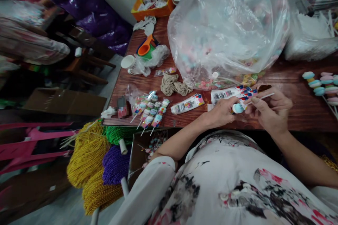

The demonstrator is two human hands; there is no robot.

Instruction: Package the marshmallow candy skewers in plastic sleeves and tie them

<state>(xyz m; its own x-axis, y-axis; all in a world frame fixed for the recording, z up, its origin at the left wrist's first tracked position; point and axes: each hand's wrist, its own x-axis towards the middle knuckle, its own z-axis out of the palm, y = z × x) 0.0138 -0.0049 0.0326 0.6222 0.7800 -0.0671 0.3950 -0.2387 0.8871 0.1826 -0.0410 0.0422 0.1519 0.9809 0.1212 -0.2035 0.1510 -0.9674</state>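
Observation:
Near the front edge of the table, my left hand (224, 111) has its fingers closed on a pale blue candy piece (238, 108). Close beside it on the right, my right hand (274, 109) pinches a thin white stick (265, 96), which points up to the right. Printed wrappers (224, 94) lie just behind both hands, and another stack of wrappers (188, 104) is to their left. Several wrapped candy skewers (151, 109) rest farther left. Unwrapped skewers (315, 83) of pastel pieces lie at the right.
A big clear plastic bag (221, 31) of pastel pieces covers the back middle of the table. An orange bin (155, 5), an orange scoop (145, 47) and a beige cloth (173, 85) stand or lie left of it. Another person sits at the far left.

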